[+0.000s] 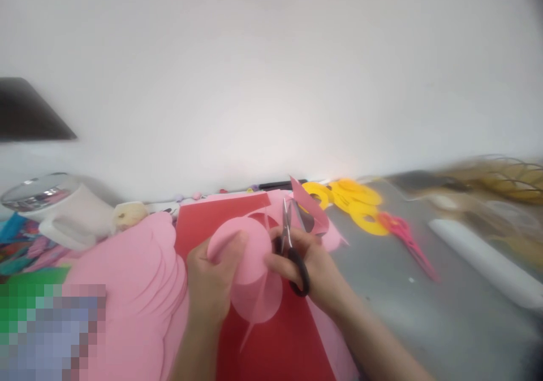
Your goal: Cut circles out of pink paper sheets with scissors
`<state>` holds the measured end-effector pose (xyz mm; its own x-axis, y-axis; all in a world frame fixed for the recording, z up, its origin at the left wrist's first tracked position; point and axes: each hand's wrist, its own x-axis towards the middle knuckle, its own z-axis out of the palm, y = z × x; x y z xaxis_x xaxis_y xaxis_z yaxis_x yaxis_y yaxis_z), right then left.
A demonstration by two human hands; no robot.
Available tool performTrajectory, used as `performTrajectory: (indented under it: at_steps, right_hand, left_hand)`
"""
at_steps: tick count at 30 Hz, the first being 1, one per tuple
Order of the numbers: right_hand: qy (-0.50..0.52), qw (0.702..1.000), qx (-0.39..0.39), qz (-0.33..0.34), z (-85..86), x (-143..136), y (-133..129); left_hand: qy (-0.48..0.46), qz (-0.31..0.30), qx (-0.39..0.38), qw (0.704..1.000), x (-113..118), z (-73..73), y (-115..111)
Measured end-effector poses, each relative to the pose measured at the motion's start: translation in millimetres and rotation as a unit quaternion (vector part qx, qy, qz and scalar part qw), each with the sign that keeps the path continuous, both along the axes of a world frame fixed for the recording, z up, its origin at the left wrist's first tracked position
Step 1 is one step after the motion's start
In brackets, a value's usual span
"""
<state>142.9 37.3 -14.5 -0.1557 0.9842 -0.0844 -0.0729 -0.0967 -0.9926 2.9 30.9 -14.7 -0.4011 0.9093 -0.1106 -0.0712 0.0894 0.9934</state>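
My left hand point(212, 276) pinches a round pink paper disc point(250, 251), thumb on top and fingers hidden beneath. In my right hand point(311, 262) is a pair of scissors point(300, 273) with black handles, its metal blades pointing up and away. My right thumb and fingertips are at the disc's right edge; I cannot tell whether they also grip it. Another pink round piece point(258, 302) and a thin pink strip point(249, 334) lie below the disc. Under both hands is a red sheet point(275, 352).
Stacked pink scalloped sheets point(123, 273) lie left, near a white mug point(80, 217). Yellow paper rings point(360, 202), pink scissors point(409, 242) and a white roll point(483, 262) are on the right. Pink offcuts point(311, 205) stand behind my right hand. A wall rises behind.
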Motion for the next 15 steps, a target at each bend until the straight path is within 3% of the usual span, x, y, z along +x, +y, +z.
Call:
performTrajectory:
  at_steps: [7,15]
  right_hand:
    - [-0.017,0.998,0.022,-0.065,-3.6,4.3,1.2]
    - [-0.003,0.999,0.015,-0.050,-1.8,4.0,0.6]
  left_hand:
    - [-0.058,-0.047,0.029,0.997,-4.5,-5.8,3.2]
    - [0.050,-0.039,-0.005,0.998,3.8,-3.7,-3.0]
